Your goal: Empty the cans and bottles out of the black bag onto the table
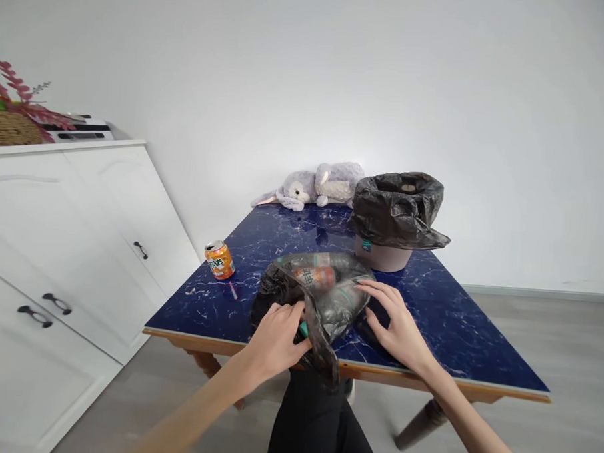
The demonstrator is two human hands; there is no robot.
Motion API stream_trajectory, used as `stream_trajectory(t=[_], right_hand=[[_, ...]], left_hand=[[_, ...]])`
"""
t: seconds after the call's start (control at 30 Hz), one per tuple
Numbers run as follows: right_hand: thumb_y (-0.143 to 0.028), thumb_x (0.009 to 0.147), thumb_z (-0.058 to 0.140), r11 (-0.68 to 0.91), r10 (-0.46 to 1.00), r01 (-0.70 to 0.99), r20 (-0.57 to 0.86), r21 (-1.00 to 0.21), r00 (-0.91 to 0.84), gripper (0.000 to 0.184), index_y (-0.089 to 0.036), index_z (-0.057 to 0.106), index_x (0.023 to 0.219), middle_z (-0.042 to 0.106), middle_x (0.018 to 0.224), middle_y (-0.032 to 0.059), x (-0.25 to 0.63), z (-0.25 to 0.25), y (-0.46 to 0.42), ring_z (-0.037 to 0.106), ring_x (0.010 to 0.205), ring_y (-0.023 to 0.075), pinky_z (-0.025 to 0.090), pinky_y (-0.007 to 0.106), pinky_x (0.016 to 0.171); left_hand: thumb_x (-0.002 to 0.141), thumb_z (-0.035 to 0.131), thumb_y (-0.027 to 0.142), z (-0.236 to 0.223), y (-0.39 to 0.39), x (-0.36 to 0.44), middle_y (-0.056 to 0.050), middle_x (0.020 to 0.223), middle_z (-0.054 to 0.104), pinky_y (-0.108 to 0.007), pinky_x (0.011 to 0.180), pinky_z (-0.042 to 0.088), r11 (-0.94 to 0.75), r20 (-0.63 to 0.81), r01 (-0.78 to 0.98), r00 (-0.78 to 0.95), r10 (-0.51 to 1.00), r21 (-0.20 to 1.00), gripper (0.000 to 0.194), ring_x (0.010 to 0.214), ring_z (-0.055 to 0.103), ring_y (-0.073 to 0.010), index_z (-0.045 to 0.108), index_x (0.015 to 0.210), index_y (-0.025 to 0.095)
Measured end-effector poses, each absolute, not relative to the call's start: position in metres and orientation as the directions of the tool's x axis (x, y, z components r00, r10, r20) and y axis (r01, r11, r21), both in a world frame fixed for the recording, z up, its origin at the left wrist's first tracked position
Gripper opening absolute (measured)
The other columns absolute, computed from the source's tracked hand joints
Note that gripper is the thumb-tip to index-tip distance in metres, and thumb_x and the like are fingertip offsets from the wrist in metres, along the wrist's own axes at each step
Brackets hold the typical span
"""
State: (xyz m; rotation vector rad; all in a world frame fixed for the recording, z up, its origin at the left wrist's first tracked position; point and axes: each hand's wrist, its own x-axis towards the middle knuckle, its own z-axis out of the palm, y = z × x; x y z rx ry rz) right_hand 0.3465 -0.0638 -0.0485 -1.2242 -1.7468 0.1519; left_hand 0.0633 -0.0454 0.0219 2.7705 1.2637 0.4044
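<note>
A thin black trash bag (346,298) lies near the front edge of the table, its mouth towards me. Through the plastic show an orange can (316,278) and clear, bottle-like shapes. My left hand (277,335) is closed at the bag's mouth, its thumb and curled fingers at the rim; some fingertips are hidden. A small teal piece (303,329) shows between thumb and forefinger; I cannot tell what it belongs to. Against the bag's right side, my right hand (398,324) rests with its fingers stretched and thumb apart, open. Another orange can (220,259) stands upright to the left.
A pale bin (385,257) lined with a black bag (397,210) stands at the table's right rear. Behind lies a grey plush rabbit (308,185) by the wall. The blue marbled table (457,333) has a wooden edge. White cabinets (71,243) stand left.
</note>
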Motion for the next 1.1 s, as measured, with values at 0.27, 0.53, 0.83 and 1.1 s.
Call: stream_trajectory(t=[0.27,0.53,0.83,1.1], right_hand=[[-0.022,0.096,0.053,0.457,0.796,0.695,0.604,-0.556,-0.040,0.054,-0.032,0.059,0.149,0.055,0.158,0.0080,0.349,-0.052,-0.064,0.046,0.149,0.0335,0.040,0.060,0.124],[-0.037,0.108,0.050,0.431,0.851,0.776,0.494,-0.460,-0.179,0.059,-0.031,0.041,0.165,0.051,0.166,0.0055,0.344,-0.072,-0.057,0.037,0.159,0.0317,0.037,0.059,0.128],[-0.041,0.108,0.048,0.333,0.879,0.848,0.461,-0.411,-0.122,0.054,-0.022,0.052,0.158,0.056,0.161,0.0098,0.341,-0.084,-0.051,0.046,0.155,0.0289,0.032,0.057,0.131],[-0.042,0.108,0.046,0.321,0.882,0.852,0.458,-0.414,-0.109,0.054,-0.019,0.054,0.156,0.057,0.160,0.0115,0.342,-0.085,-0.051,0.047,0.154,0.0298,0.036,0.057,0.130]], left_hand=[[0.090,0.063,0.023,0.029,-0.048,0.046,-0.012,0.120,0.078,-0.044,0.097,0.058,-0.590,0.438,0.732,0.432,0.788,0.339,0.030,0.114,0.073,-0.0323,0.070,0.119,0.022],[0.098,0.063,0.047,0.071,-0.063,0.001,-0.007,0.111,0.077,-0.033,0.086,0.059,-0.497,0.588,0.606,0.058,0.807,0.621,0.028,0.098,0.074,-0.0243,0.068,0.110,0.022],[0.091,0.069,0.057,0.130,-0.048,-0.065,-0.004,0.107,0.076,-0.032,0.093,0.058,-0.338,0.689,0.713,-0.276,0.670,0.614,0.040,0.097,0.070,-0.0208,0.072,0.110,0.021],[0.086,0.068,0.063,0.135,0.034,-0.118,-0.001,0.085,0.070,-0.028,0.081,0.049,-0.156,0.637,0.843,-0.255,0.727,0.515,0.049,0.082,0.062,-0.0183,0.075,0.105,0.019]])
